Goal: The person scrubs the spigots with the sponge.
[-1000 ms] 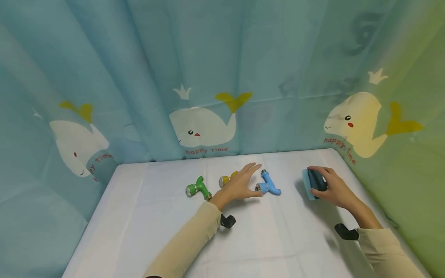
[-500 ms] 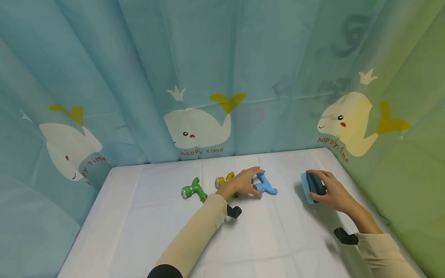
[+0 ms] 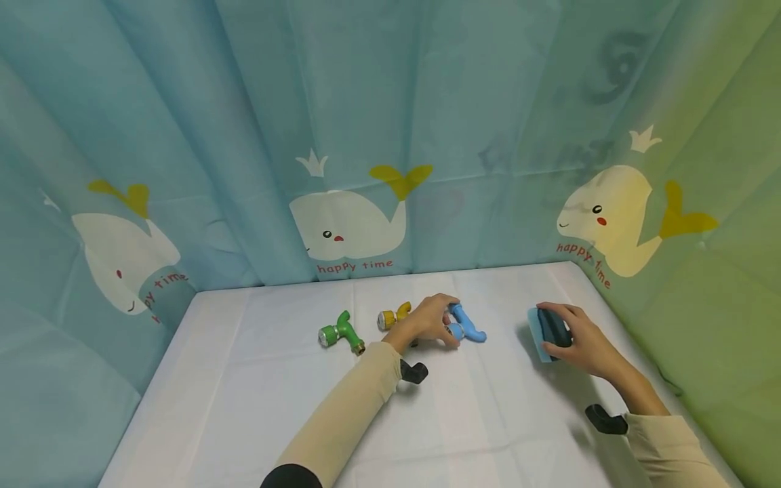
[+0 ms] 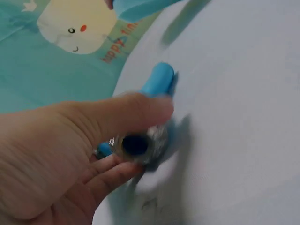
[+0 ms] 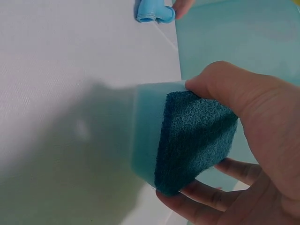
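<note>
Blue tap (image 3: 466, 326) in left hand (image 3: 427, 322) — yellow tap (image 3: 392, 316), green tap (image 3: 340, 333) beside.

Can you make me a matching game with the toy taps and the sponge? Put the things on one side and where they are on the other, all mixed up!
Things:
1. blue tap
2. green tap
3. yellow tap
4. sponge

Places:
A. lying alone, farthest left on the white table
B. gripped in the right hand
C. pinched by the left hand
D. partly hidden behind the left hand, between the other two taps

Right pairs: 1-C, 2-A, 3-D, 4-B
</note>
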`<state>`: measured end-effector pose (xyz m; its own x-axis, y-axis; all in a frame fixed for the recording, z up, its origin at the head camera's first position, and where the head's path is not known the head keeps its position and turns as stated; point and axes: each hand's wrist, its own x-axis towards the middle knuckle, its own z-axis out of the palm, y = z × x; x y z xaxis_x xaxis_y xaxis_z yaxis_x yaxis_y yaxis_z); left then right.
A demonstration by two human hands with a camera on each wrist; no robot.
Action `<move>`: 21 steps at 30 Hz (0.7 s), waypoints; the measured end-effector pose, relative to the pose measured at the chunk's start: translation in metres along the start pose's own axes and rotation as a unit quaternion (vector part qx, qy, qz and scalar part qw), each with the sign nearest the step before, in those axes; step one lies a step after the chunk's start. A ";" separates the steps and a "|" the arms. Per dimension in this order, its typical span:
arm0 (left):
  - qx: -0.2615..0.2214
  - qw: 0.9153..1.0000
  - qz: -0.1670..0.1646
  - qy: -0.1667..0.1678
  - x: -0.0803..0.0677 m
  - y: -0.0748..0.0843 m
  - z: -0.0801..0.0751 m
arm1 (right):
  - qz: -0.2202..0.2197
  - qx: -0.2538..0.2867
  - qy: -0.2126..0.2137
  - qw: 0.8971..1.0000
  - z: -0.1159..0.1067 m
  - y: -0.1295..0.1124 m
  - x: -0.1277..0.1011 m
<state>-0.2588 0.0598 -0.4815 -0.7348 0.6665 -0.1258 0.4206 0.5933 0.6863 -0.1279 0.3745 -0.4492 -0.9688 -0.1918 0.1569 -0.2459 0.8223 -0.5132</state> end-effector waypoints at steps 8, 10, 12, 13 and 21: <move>-0.077 0.996 -0.011 0.035 -0.018 -0.001 -0.001 | -0.017 0.005 0.017 1.000 0.000 -0.007 -0.001; -0.113 0.992 -0.001 0.050 -0.026 0.001 -0.002 | -0.026 0.004 0.029 0.999 0.000 -0.009 -0.002; -0.153 0.986 0.017 0.066 -0.035 0.005 -0.004 | -0.038 0.005 0.043 0.998 0.001 -0.013 -0.002; -0.173 0.982 0.029 0.075 -0.040 0.007 -0.005 | -0.045 0.009 0.051 0.998 0.001 -0.015 -0.002; -0.303 0.940 0.110 0.106 -0.080 0.019 -0.016 | -0.069 0.059 0.071 0.993 0.010 -0.040 -0.001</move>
<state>-0.2003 0.0102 -0.4475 -0.7824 0.5994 0.1688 0.2411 0.0417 0.9696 -0.1169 0.3365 -0.4374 -0.9138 -0.2130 0.3458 -0.3855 0.7233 -0.5730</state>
